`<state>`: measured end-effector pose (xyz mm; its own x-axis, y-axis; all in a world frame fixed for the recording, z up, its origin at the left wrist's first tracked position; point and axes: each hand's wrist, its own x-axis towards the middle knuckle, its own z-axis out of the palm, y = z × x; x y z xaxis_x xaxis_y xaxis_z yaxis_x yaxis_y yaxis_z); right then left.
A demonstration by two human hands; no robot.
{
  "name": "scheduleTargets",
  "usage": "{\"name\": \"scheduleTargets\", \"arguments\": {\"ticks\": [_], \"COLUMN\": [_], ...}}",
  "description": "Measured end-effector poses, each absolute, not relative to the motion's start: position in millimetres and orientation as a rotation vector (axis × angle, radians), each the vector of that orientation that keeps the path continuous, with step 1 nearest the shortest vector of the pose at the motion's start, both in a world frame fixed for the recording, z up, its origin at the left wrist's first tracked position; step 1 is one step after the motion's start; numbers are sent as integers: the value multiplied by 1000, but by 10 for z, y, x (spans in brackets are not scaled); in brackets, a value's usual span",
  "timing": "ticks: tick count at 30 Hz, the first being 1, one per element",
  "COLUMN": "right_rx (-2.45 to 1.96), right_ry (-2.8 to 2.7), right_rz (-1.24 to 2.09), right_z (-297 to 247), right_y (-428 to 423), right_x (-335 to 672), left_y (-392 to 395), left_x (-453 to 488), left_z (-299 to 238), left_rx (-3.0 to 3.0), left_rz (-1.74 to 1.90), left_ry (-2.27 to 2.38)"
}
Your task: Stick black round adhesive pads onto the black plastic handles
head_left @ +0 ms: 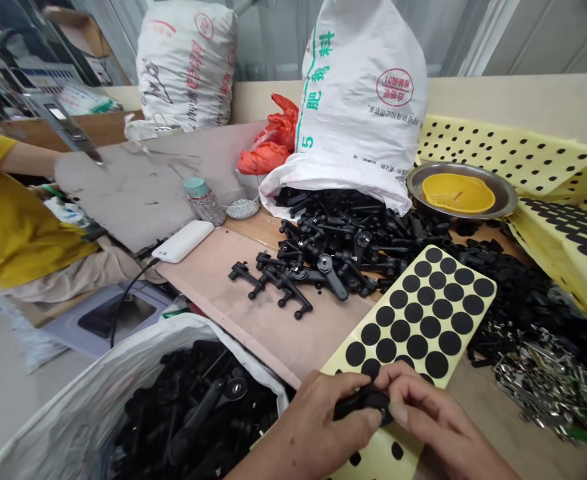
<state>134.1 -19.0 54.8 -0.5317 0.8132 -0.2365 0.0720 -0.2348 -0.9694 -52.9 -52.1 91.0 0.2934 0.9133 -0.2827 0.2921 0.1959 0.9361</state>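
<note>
Tightly, fingers (pixel 358 385) of both hands clamped on a black plastic part (pixel 363 403), adhesive-dot sheet (pixel 426 320) just beyond.

Left hand (pixel 313 427) and right hand (pixel 431 410) holding a black plastic part (pixel 361 403), over a sheet of black dots (pixel 413 320)

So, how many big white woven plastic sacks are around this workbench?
3. One white sack stands at the back; a second white sack spills black plastic parts onto the bench; a third white sack, open, sits at the near left, holding similar parts. Others may be hidden.
</note>
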Motion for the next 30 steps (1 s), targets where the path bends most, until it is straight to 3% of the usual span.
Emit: {"name": "scheduleTargets", "arguments": {"ticks": [12, 24, 30], "right_rx": [-1121, -1313, -1378], "right_ry": [-1571, -1879, -1797], "right_rz": [1754, 1207, 1347], "right_z": [553, 455, 402], "right_y": [-218, -262, -278], "right_x": [1297, 1276, 1277], "left_y": [-523, -610, -696], "left_x": [-497, -390, -341], "left_z": [691, 546, 389], "left_rx": [1425, 1718, 1789], "left_rz": [687, 741, 932], "left_ry": [1333, 1575, 1678]}}
